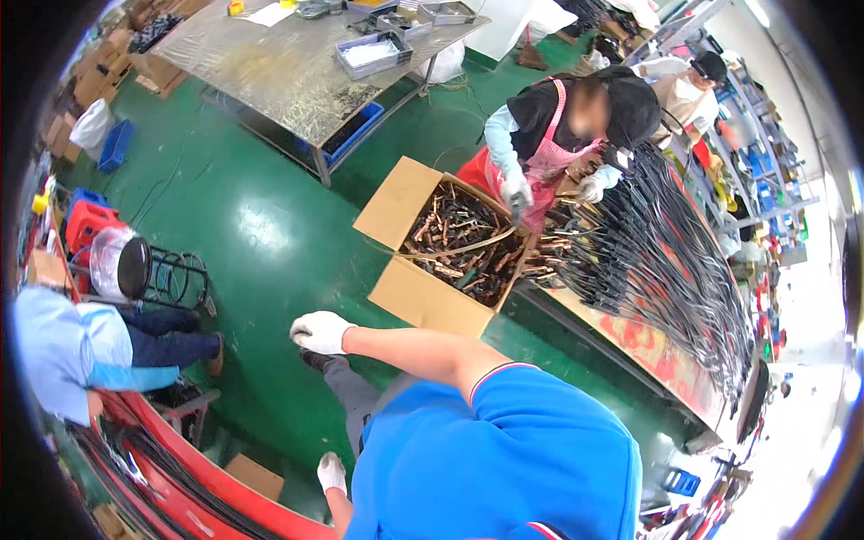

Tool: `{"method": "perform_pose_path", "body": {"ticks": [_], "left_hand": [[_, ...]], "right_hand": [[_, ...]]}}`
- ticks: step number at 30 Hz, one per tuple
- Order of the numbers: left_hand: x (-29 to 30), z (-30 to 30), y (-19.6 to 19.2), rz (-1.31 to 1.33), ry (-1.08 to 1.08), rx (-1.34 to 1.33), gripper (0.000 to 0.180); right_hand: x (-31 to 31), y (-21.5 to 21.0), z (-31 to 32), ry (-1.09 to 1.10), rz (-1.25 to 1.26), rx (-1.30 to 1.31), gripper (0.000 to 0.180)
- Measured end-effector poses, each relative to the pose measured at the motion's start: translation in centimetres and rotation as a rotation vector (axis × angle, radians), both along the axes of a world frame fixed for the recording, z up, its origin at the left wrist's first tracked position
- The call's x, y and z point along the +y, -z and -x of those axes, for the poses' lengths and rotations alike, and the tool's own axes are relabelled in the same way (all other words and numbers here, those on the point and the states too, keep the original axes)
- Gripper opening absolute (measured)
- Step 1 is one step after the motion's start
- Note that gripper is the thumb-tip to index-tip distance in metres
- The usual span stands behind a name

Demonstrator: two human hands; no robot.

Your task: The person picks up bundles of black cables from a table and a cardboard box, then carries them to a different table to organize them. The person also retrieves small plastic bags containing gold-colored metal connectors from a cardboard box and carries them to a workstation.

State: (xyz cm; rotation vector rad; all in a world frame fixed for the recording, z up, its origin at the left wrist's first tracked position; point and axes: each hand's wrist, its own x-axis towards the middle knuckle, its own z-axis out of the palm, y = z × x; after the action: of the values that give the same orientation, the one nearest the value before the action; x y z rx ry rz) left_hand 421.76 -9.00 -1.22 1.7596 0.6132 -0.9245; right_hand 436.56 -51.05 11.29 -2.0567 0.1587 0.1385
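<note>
My right hand, in a white glove, hangs over the green floor with its fingers curled in. Nothing shows in it. Closest to it is an open cardboard box piled with cut pieces of dark and copper-coloured cable ends. My left hand, also gloved in white, hangs low beside my leg, apart from everything around it. Its fingers are too small to read. Behind the box a co-worker in a pink checked apron holds gloved hands over the box and the cables.
Black cables cover a long workbench on the right. A metal table with grey trays stands at the far side. Another person is at the left by a red bench and a black stool. A loose cardboard piece lies low.
</note>
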Motion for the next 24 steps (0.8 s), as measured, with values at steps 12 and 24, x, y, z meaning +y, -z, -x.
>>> {"method": "perform_pose_path", "body": {"ticks": [12,24], "left_hand": [[-3.0,-43.6,-4.1,-0.405,1.116,-0.261,0.048],[-12.8,-73.5,-2.0,-0.366,0.805,-0.267,0.045]], "right_hand": [[-7.5,-0.9,-10.9,0.643,0.086,0.376,0.041],[-14.7,12.3,-36.3,0.828,-0.175,0.371,0.025]]}}
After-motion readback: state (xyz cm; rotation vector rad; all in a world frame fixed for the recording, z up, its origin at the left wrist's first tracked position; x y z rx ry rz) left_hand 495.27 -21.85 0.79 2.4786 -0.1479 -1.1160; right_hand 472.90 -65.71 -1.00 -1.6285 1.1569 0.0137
